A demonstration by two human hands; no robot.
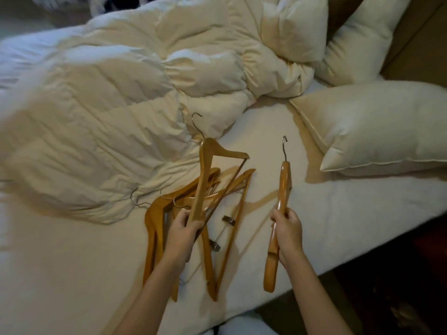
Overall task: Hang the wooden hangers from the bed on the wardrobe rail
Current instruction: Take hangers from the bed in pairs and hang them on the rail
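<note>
My left hand (183,228) grips one arm of a wooden hanger (205,170) lifted above the pile, its metal hook pointing away toward the duvet. My right hand (287,228) grips a second wooden hanger (283,187) seen edge-on, hook up, held above the mattress. Beneath my left hand several more wooden hangers (154,228) lie overlapped on the bed (338,209), some with metal clips on their bars. The wardrobe rail is out of view.
A crumpled cream duvet (116,112) covers the left and far part of the bed. Three pillows (377,126) lie at the right, against a brown headboard. The mattress edge runs diagonally at lower right, with dark floor (399,286) beyond it.
</note>
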